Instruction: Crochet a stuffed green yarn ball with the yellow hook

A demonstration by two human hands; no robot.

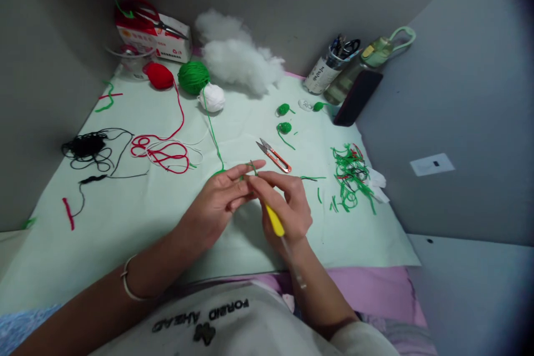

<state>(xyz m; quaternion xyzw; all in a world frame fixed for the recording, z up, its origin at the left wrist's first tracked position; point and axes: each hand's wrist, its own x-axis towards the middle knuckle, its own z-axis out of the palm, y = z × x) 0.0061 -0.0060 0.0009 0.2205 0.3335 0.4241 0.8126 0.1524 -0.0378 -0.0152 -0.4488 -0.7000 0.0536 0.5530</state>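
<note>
My right hand (287, 206) grips a crochet hook (274, 219) with a yellow and clear handle, its tip up by my left fingertips. In my left hand (219, 197), fingers pinch green yarn (216, 142) that runs down from the green yarn ball (194, 77). Whatever stitches lie between the fingertips are mostly hidden. Just beyond my right hand lie orange-handled thread snips (275, 157). Two small green crocheted pieces (284, 128) with yarn tails rest farther back.
Red (160, 76) and white (212, 98) yarn balls stand at the back, near white stuffing (242, 58). Black yarn (85, 146) lies left. Yarn scraps (352, 175) are heaped right, below a phone (357, 98), bottle (346, 75) and pen cup (321, 74). Red-handled scissors (146, 14) top a box (173, 44).
</note>
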